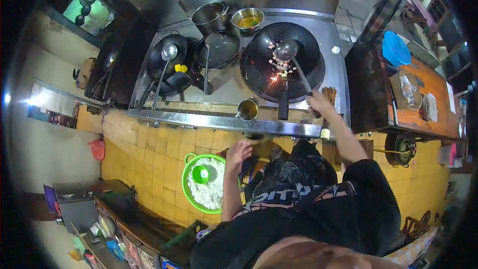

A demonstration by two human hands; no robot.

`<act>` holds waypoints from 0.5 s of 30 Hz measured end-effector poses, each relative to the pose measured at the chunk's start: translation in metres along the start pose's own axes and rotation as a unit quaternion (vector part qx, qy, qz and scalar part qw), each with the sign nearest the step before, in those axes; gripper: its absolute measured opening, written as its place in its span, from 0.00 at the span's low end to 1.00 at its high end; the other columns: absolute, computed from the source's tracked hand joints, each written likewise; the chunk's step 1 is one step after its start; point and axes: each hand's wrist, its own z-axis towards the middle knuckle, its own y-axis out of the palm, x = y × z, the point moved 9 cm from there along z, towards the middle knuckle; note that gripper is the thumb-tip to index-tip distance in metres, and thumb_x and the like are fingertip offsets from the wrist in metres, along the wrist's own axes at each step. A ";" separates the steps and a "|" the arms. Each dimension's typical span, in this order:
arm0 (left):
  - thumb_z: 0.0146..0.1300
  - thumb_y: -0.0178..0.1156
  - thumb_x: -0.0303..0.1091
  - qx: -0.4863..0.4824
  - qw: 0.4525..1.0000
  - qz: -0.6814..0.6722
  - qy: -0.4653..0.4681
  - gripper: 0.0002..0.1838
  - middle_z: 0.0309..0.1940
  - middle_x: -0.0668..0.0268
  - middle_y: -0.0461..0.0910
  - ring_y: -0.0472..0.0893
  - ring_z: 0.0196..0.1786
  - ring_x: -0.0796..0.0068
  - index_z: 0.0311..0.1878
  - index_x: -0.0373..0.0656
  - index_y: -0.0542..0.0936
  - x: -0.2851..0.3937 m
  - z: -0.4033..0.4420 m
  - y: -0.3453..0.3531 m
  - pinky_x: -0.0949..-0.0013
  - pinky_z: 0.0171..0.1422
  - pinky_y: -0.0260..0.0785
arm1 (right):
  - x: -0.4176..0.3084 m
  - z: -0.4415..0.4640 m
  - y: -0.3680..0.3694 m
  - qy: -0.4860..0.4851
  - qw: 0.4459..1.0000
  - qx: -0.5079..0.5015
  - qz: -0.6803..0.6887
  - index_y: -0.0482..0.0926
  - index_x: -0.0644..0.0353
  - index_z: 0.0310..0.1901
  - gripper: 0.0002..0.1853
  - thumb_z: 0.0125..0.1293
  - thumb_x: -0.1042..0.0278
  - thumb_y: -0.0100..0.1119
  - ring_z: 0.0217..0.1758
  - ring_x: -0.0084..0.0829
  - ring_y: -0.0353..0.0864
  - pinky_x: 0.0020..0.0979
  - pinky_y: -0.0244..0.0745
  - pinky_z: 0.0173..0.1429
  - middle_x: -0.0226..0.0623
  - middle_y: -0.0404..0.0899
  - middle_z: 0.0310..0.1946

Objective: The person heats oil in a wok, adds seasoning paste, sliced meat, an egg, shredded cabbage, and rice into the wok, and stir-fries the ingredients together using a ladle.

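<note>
My right hand [318, 102] is closed round the handle of a metal ladle [301, 73]. The ladle's bowl rests inside a big black wok [309, 34] on the stove. Pale pink and whitish food pieces [280, 64] lie in the wok beside the ladle, and an orange glow shows at its near side. The wok's dark handle [283, 105] points toward me, and my right hand is apart from it. My left hand [239, 153] hangs in front of the stove with fingers loosely bent and nothing visible in it. Below it stands a green basin [184, 184] of white rice.
A green bowl [200, 174] sits in the rice. On the stove [219, 92] are a metal cup [247, 110], a steel bowl [248, 19] of yellowish liquid, a tall pot [208, 14] and other pans with ladles. A wooden table [438, 104] with a blue basin [396, 49] stands right.
</note>
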 end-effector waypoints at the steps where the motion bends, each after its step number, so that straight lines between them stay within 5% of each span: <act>1: 0.61 0.58 0.40 0.034 0.999 0.024 -0.029 0.16 0.41 0.66 0.78 0.77 0.38 0.79 0.49 0.43 0.72 -0.018 -0.006 -0.025 0.73 0.42 0.70 | -0.020 -0.004 -0.028 -0.070 0.978 0.019 -0.197 0.70 0.64 0.42 0.12 0.56 0.70 0.51 0.26 0.38 0.77 0.38 0.69 0.24 0.42 0.75 0.24; 2: 0.61 0.58 0.40 0.031 0.999 0.022 -0.038 0.16 0.41 0.66 0.78 0.77 0.38 0.79 0.49 0.43 0.72 -0.035 -0.011 -0.041 0.73 0.42 0.70 | -0.046 -0.016 -0.047 -0.133 0.911 0.033 -0.389 0.70 0.65 0.41 0.13 0.54 0.69 0.52 0.32 0.49 0.79 0.45 0.71 0.32 0.48 0.77 0.27; 4: 0.61 0.57 0.38 0.080 0.997 0.016 -0.009 0.13 0.39 0.68 0.78 0.76 0.35 0.80 0.45 0.44 0.74 -0.048 -0.010 -0.072 0.75 0.38 0.69 | -0.116 -0.075 -0.063 -0.166 0.858 -0.004 -0.487 0.70 0.65 0.44 0.17 0.53 0.68 0.53 0.41 0.55 0.76 0.48 0.70 0.42 0.55 0.77 0.33; 10: 0.61 0.57 0.40 0.085 0.993 -0.082 0.020 0.12 0.36 0.71 0.78 0.77 0.34 0.81 0.45 0.46 0.74 -0.020 0.029 -0.059 0.75 0.37 0.69 | -0.144 -0.128 -0.075 -0.161 0.833 -0.053 -0.526 0.70 0.57 0.54 0.25 0.51 0.71 0.56 0.40 0.52 0.77 0.46 0.71 0.41 0.53 0.77 0.33; 12: 0.61 0.57 0.42 0.080 0.993 -0.081 0.013 0.14 0.37 0.70 0.78 0.77 0.35 0.81 0.46 0.46 0.74 -0.009 0.045 -0.040 0.76 0.38 0.69 | -0.129 -0.128 -0.066 -0.071 0.845 0.027 -0.529 0.69 0.52 0.57 0.25 0.54 0.70 0.55 0.43 0.52 0.77 0.46 0.72 0.47 0.53 0.77 0.35; 15: 0.62 0.57 0.44 0.037 0.998 0.003 0.049 0.16 0.40 0.69 0.78 0.77 0.38 0.79 0.48 0.45 0.73 0.026 0.058 -0.004 0.75 0.39 0.70 | -0.060 -0.072 -0.040 -0.005 0.854 0.145 -0.499 0.64 0.54 0.60 0.28 0.55 0.69 0.54 0.40 0.55 0.78 0.49 0.74 0.43 0.57 0.77 0.33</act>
